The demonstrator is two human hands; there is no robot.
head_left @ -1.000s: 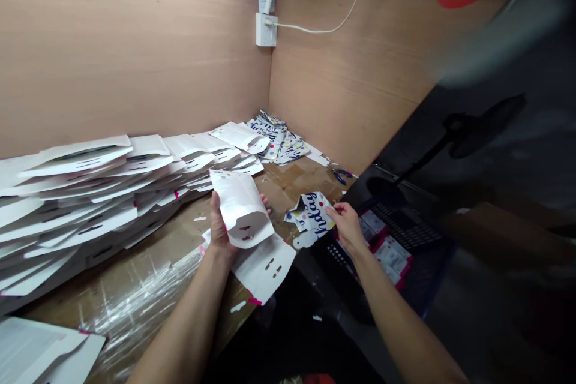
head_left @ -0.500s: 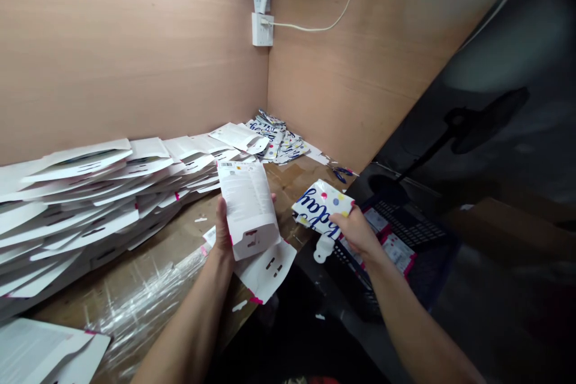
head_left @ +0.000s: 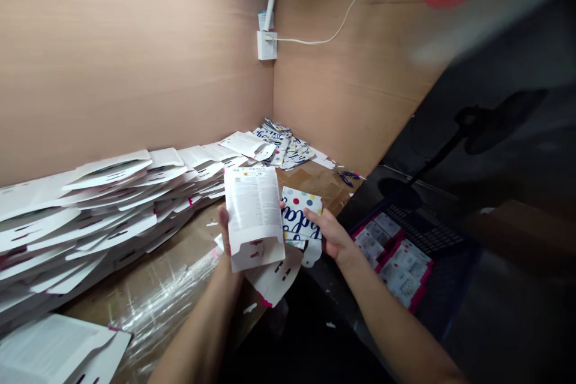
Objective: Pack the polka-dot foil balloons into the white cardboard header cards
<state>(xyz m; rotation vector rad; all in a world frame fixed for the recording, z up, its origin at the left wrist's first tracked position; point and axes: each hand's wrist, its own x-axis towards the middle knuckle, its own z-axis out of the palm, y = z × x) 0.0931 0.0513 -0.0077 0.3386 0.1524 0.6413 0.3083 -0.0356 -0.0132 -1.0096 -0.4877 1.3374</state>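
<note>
My left hand (head_left: pixel 226 234) is closed around a white cardboard envelope (head_left: pixel 253 207) with small print, a barcode strip along the top and a flap with hanger slots below. In my right hand (head_left: pixel 330 233) is a folded polka-dot foil balloon (head_left: pixel 300 216) with dark blue lettering, pinched between thumb and fingers. The balloon's left edge is right beside the envelope; whether they touch I cannot tell. A white tab (head_left: pixel 311 253) hangs under the balloon. Beneath the envelope another slotted white flap (head_left: pixel 279 276) with a pink edge sticks out over the table edge.
Long overlapping rows of white envelopes (head_left: pixel 108 204) cover the table's left side. More folded balloons (head_left: pixel 288 147) lie in the back corner, near blue-handled snips (head_left: pixel 346 177). A dark basket (head_left: pixel 416 222) with packed envelopes stands low at the right. A fan (head_left: pixel 477 123) stands behind it.
My right hand has brought the folded balloon leftward, up beside the envelope. My left hand has turned the envelope more squarely toward me. The camera view has tilted up slightly.
</note>
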